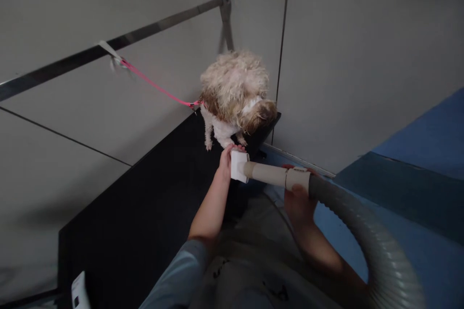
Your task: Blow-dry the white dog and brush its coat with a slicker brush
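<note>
A small shaggy cream-and-tan dog [235,89] stands at the far end of a black grooming table [145,222], head lowered. A pink leash [155,86] ties it to a metal bar [65,63] along the wall. My left hand [227,158] is closed around the white nozzle head [239,166] of a dryer hose, close under the dog's front paws. My right hand [299,200] grips the grey tube [268,174] from below, where it joins the ribbed hose [366,236].
Grey wall panels [362,48] meet in a corner behind the dog. Blue floor [427,140] lies to the right. A small white object [79,292] sits at the table's near left corner. My grey apron fills the bottom of the view.
</note>
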### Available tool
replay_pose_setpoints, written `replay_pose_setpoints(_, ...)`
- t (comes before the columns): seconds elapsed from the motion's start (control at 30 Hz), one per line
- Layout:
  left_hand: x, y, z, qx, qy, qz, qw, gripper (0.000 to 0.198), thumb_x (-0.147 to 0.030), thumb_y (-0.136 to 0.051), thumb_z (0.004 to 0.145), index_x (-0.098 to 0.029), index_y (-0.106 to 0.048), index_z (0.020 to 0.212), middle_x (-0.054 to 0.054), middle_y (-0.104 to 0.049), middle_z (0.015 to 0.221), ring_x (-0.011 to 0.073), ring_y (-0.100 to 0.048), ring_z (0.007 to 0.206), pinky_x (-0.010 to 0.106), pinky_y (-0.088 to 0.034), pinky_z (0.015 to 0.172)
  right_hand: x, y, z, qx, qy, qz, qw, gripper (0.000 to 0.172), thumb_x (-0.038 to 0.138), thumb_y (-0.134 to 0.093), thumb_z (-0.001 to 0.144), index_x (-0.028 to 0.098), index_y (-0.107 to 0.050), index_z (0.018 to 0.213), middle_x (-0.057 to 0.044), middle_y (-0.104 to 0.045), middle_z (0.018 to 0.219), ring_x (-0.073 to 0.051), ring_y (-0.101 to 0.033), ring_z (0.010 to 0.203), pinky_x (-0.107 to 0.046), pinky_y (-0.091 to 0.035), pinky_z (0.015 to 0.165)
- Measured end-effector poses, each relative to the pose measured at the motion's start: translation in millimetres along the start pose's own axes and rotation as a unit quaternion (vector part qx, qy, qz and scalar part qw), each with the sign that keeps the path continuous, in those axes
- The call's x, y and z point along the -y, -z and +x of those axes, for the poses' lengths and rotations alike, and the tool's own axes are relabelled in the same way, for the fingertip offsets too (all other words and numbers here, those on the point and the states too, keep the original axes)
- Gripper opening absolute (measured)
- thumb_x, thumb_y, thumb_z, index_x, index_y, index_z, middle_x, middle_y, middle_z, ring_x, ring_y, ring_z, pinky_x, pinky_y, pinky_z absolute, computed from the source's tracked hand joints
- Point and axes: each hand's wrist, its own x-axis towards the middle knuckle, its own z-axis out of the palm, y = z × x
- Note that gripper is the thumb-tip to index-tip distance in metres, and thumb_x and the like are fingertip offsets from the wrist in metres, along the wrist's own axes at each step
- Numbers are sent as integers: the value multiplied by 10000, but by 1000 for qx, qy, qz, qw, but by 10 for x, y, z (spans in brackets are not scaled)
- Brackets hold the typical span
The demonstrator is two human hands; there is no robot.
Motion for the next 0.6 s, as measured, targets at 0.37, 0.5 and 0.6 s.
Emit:
replay_pose_setpoints(0.37,-39,32,-103,52,50,-20,997,520,-621,-512,938,-156,-600,723,30,-577,589,112,-498,446,249,-459,478,189,85,-107,74,131,-100,984,553,439,-791,765,367,-532,1248,7,-722,1155,-249,-708,1081,-474,-556,985)
replay_pose_setpoints(0.5,-83,71,-131,90,70,-46,992,501,-499,-456,1006,-153,-539,653,20,-544,570,113,-542,484,230,-475,505,289,-50,-95,183,156,-143,960,623,484,-822,751,373,-525,1288,17,-721,1206,-238,-716,1076,-448,-581,951)
replay_pose_setpoints(0.6,-50,58,-97,43,44,-31,998,520,-559,-502,988,-148,-561,675,42,-595,621,132,-603,545,238,-509,545,337,-205,-15,238,192,-146,941,650,373,-857,719,339,-544,1288,-3,-711,1231,-236,-701,1115,-420,-597,942)
